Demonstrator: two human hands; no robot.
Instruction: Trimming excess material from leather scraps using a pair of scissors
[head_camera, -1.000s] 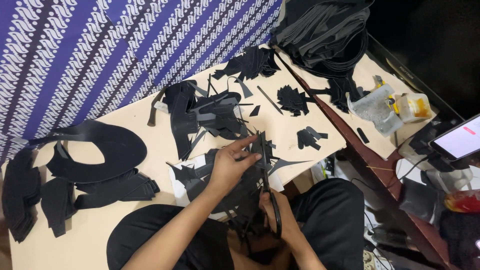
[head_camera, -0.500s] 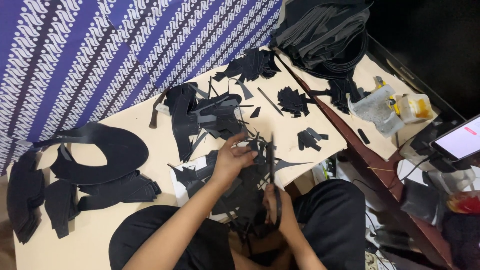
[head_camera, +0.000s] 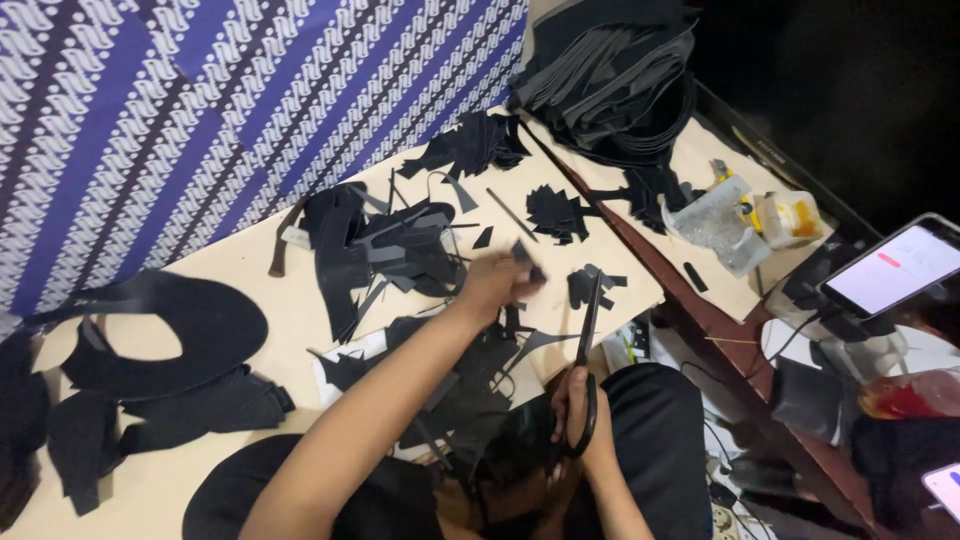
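Left hand (head_camera: 495, 285) pinched a small black scrap (head_camera: 522, 255) at 12 o'clock; right hand (head_camera: 580, 420) gripped scissors (head_camera: 588, 345). Advisable: fingertips clear of blades.

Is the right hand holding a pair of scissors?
Yes, the right hand grips the handles of black scissors, whose blades point up over the table.

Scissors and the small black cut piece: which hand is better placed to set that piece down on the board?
Left. The left hand already pinches the small black piece above the board, near the scrap pile. The right hand is low over the lap, holding the scissors.
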